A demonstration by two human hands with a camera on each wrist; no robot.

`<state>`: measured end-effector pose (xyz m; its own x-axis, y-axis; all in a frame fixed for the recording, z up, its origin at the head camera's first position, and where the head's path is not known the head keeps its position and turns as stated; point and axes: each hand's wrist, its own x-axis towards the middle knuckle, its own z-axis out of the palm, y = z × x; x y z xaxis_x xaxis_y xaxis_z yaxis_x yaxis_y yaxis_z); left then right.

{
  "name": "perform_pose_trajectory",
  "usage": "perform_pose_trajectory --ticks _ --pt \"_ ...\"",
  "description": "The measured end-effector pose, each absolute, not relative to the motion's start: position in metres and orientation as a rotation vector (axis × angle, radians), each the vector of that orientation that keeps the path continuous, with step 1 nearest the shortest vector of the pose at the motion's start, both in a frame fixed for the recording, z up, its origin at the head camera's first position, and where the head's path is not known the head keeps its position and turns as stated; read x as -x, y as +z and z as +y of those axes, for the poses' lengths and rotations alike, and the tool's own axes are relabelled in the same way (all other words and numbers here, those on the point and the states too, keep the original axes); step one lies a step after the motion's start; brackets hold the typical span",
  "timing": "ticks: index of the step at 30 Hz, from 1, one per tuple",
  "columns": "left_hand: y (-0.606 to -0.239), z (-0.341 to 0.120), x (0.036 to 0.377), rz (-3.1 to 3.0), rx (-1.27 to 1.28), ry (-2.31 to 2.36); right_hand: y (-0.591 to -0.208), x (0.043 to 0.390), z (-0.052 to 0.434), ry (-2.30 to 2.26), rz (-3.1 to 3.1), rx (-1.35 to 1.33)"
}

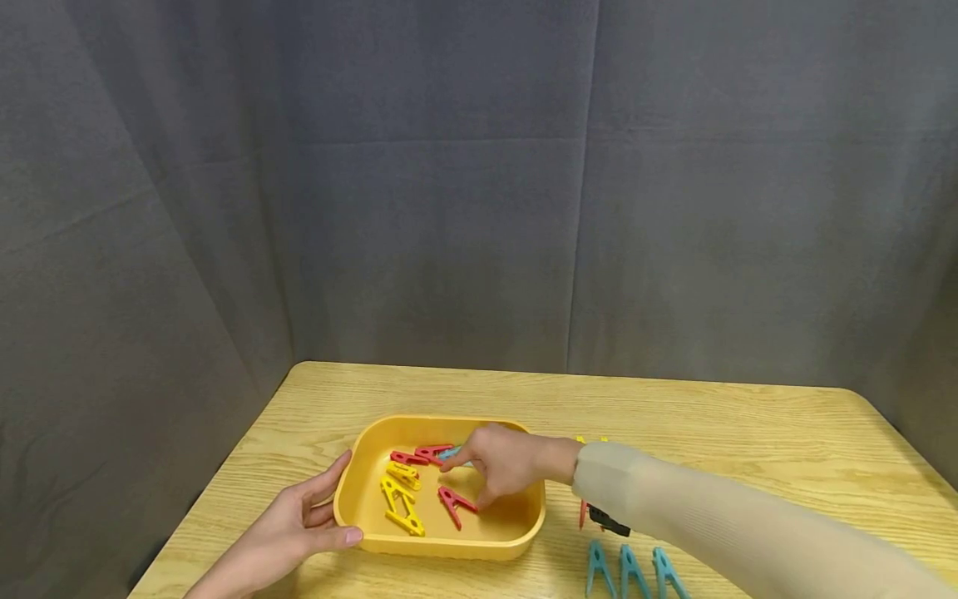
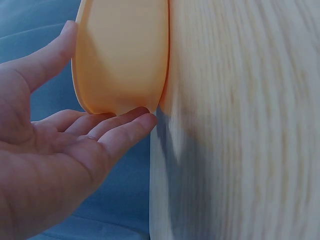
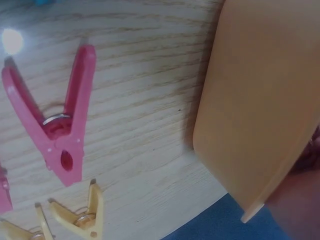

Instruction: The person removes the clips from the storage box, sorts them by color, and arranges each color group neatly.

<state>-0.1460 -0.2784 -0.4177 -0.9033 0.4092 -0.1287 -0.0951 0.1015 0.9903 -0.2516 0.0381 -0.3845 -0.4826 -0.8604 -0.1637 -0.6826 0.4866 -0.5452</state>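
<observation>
A yellow plastic tub (image 1: 441, 549) sits on the table with several clothespins in it. Along its left end rests my left hand (image 1: 299, 516), thumb at the near corner and fairly straight fingers against the side wall. My right hand (image 1: 505, 462) reaches down inside the tub with its index finger extended and thumb apart. Just below that thumb lies a red clothespin (image 1: 455, 506). The index fingertip is close to more red clothespins (image 1: 432, 453) and a blue clothespin (image 1: 449, 453), partly hidden by the hand. Yellow clothespins (image 1: 395, 499) lie in the left half.
Right of the tub, three blue clothespins (image 1: 629, 570) stand in a row near the front. Behind them, red clothespins (image 3: 65, 120) and yellow clothespins (image 3: 85, 217) lie on the wooden table (image 1: 748, 441), partly covered by the right sleeve (image 1: 674, 491) in the head view. Grey cloth (image 1: 449, 208) hangs behind.
</observation>
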Motion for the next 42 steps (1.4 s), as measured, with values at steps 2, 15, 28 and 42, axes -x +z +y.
perform_pose_trajectory --ticks 2,15,28,42 --pt "-0.418 -0.278 0.146 2.015 -0.309 1.859 -0.385 0.252 0.037 -0.573 2.296 1.272" --pt "-0.417 -0.278 0.145 2.018 -0.332 1.873 -0.394 0.251 0.032 -0.527 2.293 1.200" --pt "-0.416 -0.278 0.145 2.021 -0.311 1.864 -0.396 0.250 0.030 -0.556 2.415 1.134" --pt "-0.416 -0.277 0.147 2.037 -0.282 1.845 -0.397 0.252 0.029 -0.623 2.372 1.143"
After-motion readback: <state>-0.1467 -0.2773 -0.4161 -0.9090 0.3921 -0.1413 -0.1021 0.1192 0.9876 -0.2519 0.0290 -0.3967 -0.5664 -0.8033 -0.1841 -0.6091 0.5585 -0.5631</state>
